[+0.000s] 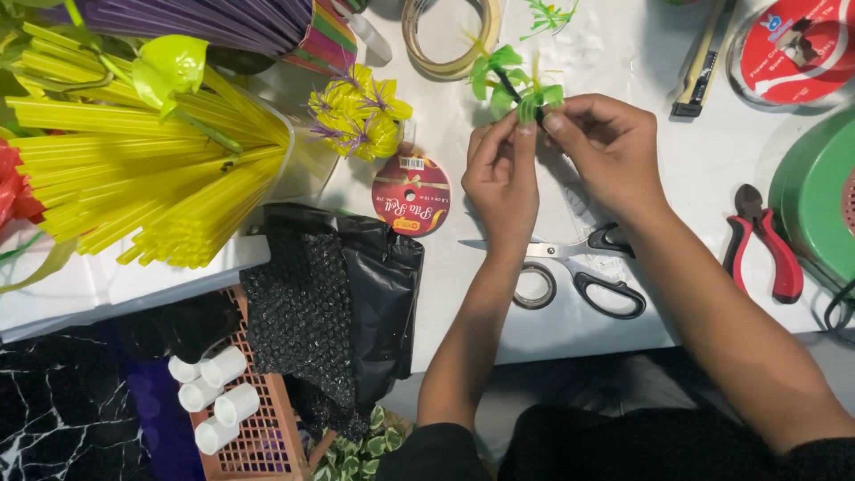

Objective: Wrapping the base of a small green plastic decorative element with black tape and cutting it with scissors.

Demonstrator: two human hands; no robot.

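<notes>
Both hands meet over the white table (623, 44), pinching a small green ribbon flower (514, 82) with a dark stem. My left hand (500, 175) grips its lower part with fingertips raised. My right hand (608, 150) pinches the same flower from the right side. Black-handled scissors (583, 267) lie just below my wrists, partly hidden by my forearms. A small tape ring (535, 286) sits beside my left forearm.
Yellow ribbon flowers (360, 114) and a flat ribbon spool (411, 194) lie left of my hands. A bundle of yellow straws (142, 169) fills the left. Red pliers (762, 242), a green reel (815, 191), a tape roll (451, 31) and black bubble wrap (334, 303) surround them.
</notes>
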